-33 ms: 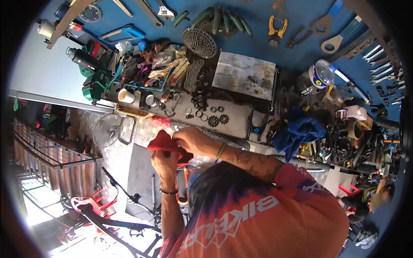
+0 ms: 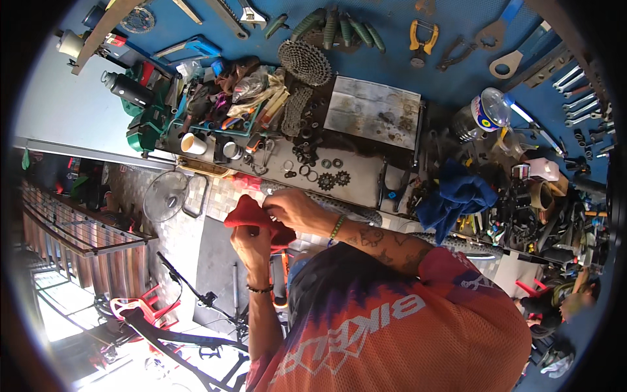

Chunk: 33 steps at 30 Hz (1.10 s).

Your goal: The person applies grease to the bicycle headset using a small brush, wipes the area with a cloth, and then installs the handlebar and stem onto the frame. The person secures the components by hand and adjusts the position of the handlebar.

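A folded red cloth (image 2: 247,212) is held up in front of me, off the near side of the workbench. My left hand (image 2: 251,247) is closed around its lower part, thumb uppermost. From the right, my right hand (image 2: 299,210) reaches across with bent fingers pressed against the cloth's right side. A small dark spot shows by the left thumb; whether it is a part wrapped in the cloth I cannot make out. Beyond the hands, small sprockets (image 2: 334,179) and metal rings (image 2: 308,172) lie on the bench.
On the bench are a stained white sheet (image 2: 372,112), a cassette (image 2: 304,63), a paper cup (image 2: 193,144), a blue cloth (image 2: 460,196) and a plastic bottle (image 2: 482,112). Tools hang on the blue wall. A bicycle frame (image 2: 176,336) stands at lower left, near a fan (image 2: 166,196).
The view has shifted very slightly. Both hands stay on the red cloth, with only a tiny shift of the right fingers along it.
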Available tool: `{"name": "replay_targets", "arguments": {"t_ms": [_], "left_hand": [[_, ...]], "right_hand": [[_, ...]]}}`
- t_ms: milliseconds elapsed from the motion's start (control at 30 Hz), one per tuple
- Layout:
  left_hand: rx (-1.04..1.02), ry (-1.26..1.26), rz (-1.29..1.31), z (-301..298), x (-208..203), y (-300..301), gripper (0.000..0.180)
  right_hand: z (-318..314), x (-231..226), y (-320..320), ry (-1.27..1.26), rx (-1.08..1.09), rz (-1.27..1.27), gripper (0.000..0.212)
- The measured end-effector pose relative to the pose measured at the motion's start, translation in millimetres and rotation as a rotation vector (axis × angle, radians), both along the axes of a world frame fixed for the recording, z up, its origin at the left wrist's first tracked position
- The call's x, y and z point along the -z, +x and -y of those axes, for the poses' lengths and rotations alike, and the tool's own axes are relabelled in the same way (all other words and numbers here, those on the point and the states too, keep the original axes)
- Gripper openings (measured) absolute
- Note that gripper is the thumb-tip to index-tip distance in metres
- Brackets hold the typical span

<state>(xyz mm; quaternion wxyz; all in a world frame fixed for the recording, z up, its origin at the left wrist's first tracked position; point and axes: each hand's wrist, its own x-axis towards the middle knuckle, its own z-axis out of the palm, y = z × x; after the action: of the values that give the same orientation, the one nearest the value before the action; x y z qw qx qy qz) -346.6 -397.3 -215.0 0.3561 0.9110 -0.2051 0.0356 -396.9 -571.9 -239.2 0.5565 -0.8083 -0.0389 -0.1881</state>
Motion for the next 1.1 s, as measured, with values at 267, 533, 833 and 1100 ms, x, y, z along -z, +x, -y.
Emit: {"name": "replay_targets", "arguments": {"t_ms": [267, 533, 833, 1100], "left_hand": [[-0.178, -0.255, -0.189, 18, 13, 8, 0.040], [-0.149, -0.480, -0.166, 23, 10, 5, 0.024], [-0.243, -0.506, -0.313, 19, -1, 2, 0.024], [0.015, -0.124, -0.078, 20, -15, 10, 0.021]], "right_hand": [[-8, -11, 10, 0.310, 0.070, -0.025, 0.018], [-15, -9, 13, 0.212, 0.175, 0.079, 0.016], [-4, -36, 5, 0.229, 0.072, -0.095, 0.022], [17, -26, 6, -0.164, 0.038, -0.113, 0.018]]}}
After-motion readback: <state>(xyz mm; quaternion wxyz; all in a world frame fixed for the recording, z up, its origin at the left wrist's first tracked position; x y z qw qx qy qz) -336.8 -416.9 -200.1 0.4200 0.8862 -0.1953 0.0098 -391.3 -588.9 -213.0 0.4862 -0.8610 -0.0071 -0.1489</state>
